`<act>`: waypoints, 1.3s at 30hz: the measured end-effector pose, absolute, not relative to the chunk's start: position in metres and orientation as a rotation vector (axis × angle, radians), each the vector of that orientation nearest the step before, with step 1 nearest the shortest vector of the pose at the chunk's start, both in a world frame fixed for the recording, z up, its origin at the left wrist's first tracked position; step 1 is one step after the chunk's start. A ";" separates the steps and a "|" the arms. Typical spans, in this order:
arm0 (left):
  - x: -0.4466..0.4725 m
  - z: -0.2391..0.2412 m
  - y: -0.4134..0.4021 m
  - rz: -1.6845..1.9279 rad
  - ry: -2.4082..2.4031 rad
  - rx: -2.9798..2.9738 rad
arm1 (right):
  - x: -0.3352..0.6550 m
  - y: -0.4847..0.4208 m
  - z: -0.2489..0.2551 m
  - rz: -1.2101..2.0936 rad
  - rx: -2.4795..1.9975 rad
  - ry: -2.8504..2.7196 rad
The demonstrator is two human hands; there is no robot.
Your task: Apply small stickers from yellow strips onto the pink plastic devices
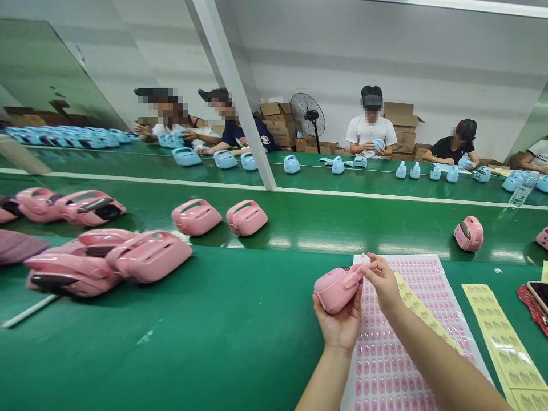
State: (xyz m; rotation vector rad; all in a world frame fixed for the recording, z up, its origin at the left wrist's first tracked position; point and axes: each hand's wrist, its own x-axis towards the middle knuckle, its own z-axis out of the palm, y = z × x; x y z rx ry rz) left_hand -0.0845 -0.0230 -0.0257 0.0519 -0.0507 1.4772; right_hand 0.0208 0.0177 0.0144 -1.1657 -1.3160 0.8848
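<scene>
Toward ten o'clock, many blue casings (68, 137) crowd the far bench. Between eight and nine, a white rod (32, 311) lies on the near bench, partly under a heap of pink casings (149, 260). At ten and eleven, two people in dark caps (158, 108) sit behind blue casings. At nine, close to centre, two single pink casings (246, 218) stand just beside each other with their handles up. A white post (233, 91) leans across at twelve, and a black fan (310, 116) stands at one.

Between four and five, the person's left hand (340, 331) cups one pink casing (335, 292) from below, fingers curled around it, above the green bench (205, 342). A person in a white shirt (371, 134) holds a blue casing at two. At four, the right hand (385, 285) has thumb and forefinger drawn together at the held casing's handle; whether they pinch the handle or something small, I cannot tell. Beneath the forearms lies a sheet of pink stickers (381, 365), with a yellow strip (422, 308) on it. Another yellow strip (505, 342) lies at four, nearer the edge; just past three stands a lone pink casing (468, 234). A clear bottle (522, 192) lies at three, and a phone (540, 292) rests between three and four.
</scene>
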 end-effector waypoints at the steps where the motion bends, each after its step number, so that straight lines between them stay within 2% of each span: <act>1: -0.083 -0.025 -0.024 1.481 -0.037 0.057 | 0.016 0.009 0.014 0.910 -1.116 -1.285; 15: -0.076 -0.022 -0.030 1.476 0.077 -0.094 | -0.005 -0.017 0.009 0.746 -1.129 -1.265; 27: -0.078 -0.025 -0.032 1.436 -0.014 0.038 | 0.010 -0.018 0.015 0.046 -1.048 -1.729; 31: -0.078 -0.023 -0.033 1.428 0.022 0.000 | 0.013 -0.017 0.017 0.062 -1.038 -1.795; 39: -0.078 -0.020 -0.035 1.431 0.057 -0.023 | 0.008 -0.010 0.016 0.388 -1.089 -1.628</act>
